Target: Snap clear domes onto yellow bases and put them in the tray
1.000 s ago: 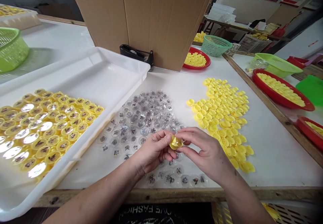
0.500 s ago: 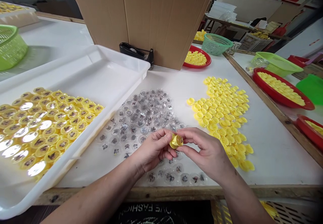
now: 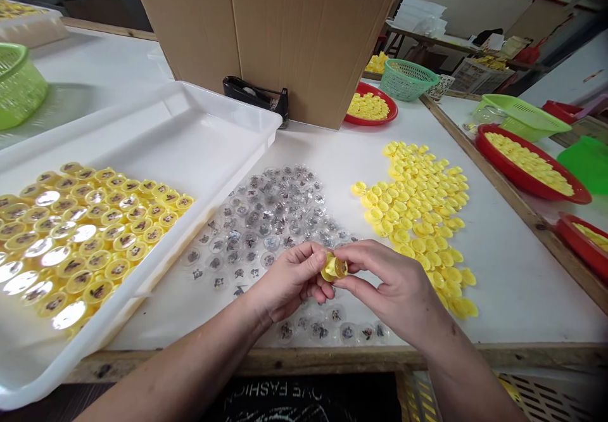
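Yellow plastic cap sits pinched between my left hand and right hand, both clamped together on it just above the table. Clear round blisters lie under and beyond my left hand, loose yellow caps lie beside my right, and a white tray holds filled caps.

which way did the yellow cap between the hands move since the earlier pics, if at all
Yes, slightly: the yellow plastic cap has shifted right, toward the loose yellow cap at the edge of the pile on the table.
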Motion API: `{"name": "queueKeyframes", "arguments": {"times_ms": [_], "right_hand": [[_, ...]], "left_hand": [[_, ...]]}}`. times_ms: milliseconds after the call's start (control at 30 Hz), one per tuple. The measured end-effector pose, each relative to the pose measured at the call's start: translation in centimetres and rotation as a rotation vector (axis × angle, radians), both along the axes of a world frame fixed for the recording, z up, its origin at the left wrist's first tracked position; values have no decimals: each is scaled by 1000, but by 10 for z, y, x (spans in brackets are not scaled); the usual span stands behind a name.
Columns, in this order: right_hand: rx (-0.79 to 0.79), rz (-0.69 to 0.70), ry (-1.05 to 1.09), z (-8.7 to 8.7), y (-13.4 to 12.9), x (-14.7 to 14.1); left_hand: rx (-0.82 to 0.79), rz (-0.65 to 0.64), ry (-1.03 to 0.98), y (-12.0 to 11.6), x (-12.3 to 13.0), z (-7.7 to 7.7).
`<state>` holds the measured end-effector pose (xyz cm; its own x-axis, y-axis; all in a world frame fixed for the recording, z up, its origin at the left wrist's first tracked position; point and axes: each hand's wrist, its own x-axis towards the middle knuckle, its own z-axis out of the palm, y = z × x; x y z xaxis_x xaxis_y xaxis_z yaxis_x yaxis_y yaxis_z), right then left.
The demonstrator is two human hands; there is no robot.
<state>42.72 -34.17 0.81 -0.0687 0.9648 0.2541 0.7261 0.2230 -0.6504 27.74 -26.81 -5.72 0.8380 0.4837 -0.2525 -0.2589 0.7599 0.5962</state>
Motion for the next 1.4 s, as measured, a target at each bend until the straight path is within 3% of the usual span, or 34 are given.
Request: {"name": "queueKeyframes", "arguments": {"times_ms": [367, 600, 700, 867, 1000, 1200, 1400], "right_hand": [[49, 63, -157, 1, -3, -1], [108, 57, -213, -8, -1, -6], [153, 25, -195, -14, 0, -7], [175, -49, -150, -22, 1, -9], [115, -127, 1, -27, 1, -3], [-163, -140, 397, -42, 2, 8], [-114, -118, 508, -55, 5, 0]], "left_hand": [[25, 4, 11, -2, 0, 0], [40, 34, 65, 1, 1, -4], [121, 11, 110, 1, 0, -2], [431, -10, 180, -1, -1, 9], [527, 60, 257, -3, -2, 11], [709, 141, 277, 1, -3, 2], [840, 178, 454, 5, -6, 1]]}}
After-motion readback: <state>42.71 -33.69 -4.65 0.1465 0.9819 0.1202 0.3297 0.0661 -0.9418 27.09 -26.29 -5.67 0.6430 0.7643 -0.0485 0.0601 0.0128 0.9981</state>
